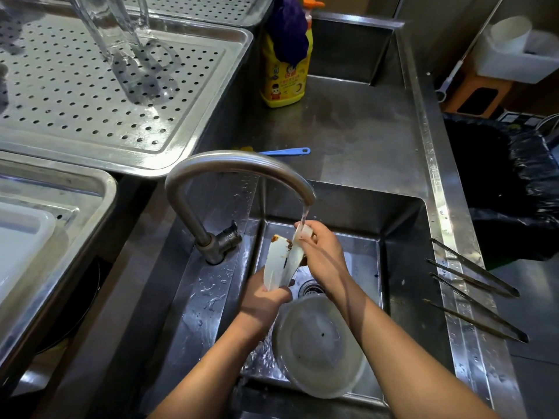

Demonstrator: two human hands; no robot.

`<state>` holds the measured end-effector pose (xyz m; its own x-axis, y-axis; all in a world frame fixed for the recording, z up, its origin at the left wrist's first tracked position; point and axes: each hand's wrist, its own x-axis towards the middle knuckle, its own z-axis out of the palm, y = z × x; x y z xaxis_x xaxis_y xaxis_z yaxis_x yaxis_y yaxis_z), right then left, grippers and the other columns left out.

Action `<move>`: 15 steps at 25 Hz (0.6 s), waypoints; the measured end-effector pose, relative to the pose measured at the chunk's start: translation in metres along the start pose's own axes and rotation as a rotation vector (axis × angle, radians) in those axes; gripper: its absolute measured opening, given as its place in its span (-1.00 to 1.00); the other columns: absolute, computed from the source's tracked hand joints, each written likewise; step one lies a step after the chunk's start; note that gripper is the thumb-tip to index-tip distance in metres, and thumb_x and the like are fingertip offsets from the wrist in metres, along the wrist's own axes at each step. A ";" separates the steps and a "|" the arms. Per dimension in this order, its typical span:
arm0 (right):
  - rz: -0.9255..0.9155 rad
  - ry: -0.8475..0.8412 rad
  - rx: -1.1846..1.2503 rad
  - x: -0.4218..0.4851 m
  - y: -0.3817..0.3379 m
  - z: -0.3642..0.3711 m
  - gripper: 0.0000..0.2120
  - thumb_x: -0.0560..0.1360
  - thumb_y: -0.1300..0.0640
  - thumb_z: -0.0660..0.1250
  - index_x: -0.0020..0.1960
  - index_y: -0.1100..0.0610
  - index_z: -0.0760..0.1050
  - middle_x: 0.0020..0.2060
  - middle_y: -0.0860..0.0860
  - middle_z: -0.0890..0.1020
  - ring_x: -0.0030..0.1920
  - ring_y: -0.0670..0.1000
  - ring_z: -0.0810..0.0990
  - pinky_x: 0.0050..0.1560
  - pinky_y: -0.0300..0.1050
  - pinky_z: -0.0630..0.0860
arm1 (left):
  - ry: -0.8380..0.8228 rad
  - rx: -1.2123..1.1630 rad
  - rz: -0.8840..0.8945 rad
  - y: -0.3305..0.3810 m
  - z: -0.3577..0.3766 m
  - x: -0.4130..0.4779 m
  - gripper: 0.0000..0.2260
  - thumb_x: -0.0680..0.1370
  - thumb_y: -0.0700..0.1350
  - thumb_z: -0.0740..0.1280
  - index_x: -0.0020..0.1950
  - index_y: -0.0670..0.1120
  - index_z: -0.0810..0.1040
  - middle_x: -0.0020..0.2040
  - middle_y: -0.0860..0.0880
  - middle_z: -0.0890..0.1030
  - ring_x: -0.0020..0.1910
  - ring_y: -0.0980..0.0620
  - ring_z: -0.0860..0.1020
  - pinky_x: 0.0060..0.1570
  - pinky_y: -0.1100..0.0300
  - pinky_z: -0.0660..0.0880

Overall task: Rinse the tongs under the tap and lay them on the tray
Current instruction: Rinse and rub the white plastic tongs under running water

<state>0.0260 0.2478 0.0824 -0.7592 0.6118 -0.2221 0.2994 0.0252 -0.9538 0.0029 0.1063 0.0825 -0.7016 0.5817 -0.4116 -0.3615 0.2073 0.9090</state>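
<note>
White plastic tongs [279, 261] with brown stains are held tilted over the sink basin [402, 267], under the curved steel tap [236, 164]. A thin stream of water falls on their upper end. My left hand [266, 300] grips the lower end of the tongs. My right hand [325, 252] holds the upper tip right under the stream. The perforated steel tray [193, 140] lies at the upper left, beyond the tap.
Two pairs of long metal tongs [475, 273] lie across the right sink rim. A translucent bowl [317, 346] sits in the basin near the drain. A clear glass jug [121, 40] stands on the tray. A yellow detergent bottle [284, 74], a blue brush [284, 151] and a black-lined bin [508, 182] are nearby.
</note>
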 end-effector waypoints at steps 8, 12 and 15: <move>0.001 0.077 -0.014 0.015 -0.001 0.001 -0.93 0.61 0.08 0.29 0.07 -0.04 0.54 -0.11 0.03 0.69 -0.10 0.12 0.69 -0.26 -0.09 0.65 | -0.069 -0.050 0.102 -0.001 -0.008 0.018 -0.42 0.26 -0.26 0.29 0.28 -0.03 0.57 0.14 -0.16 0.67 0.09 -0.12 0.62 0.03 -0.03 0.54; -0.049 -0.006 0.181 0.009 -0.003 -0.004 -0.87 0.62 0.13 0.31 0.05 -0.06 0.61 -0.11 0.05 0.72 -0.09 0.07 0.73 -0.15 -0.03 0.69 | -0.103 -0.046 0.076 -0.006 -0.018 0.035 -0.35 0.30 -0.27 0.29 0.39 0.07 0.52 0.27 -0.05 0.65 0.28 -0.06 0.58 0.25 -0.14 0.51; -0.123 -0.006 0.183 0.001 -0.002 -0.012 -0.80 0.57 0.15 0.38 0.07 -0.15 0.61 -0.06 0.01 0.70 -0.05 -0.01 0.70 -0.16 -0.14 0.65 | -0.154 -0.113 0.085 -0.010 -0.017 0.040 -0.41 0.32 -0.29 0.29 0.30 0.13 0.60 0.19 -0.04 0.69 0.22 -0.04 0.62 0.11 0.04 0.57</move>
<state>0.0317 0.2575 0.0870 -0.7873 0.6080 -0.1026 0.0948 -0.0450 -0.9945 -0.0318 0.1137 0.0561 -0.6336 0.7082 -0.3115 -0.3777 0.0682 0.9234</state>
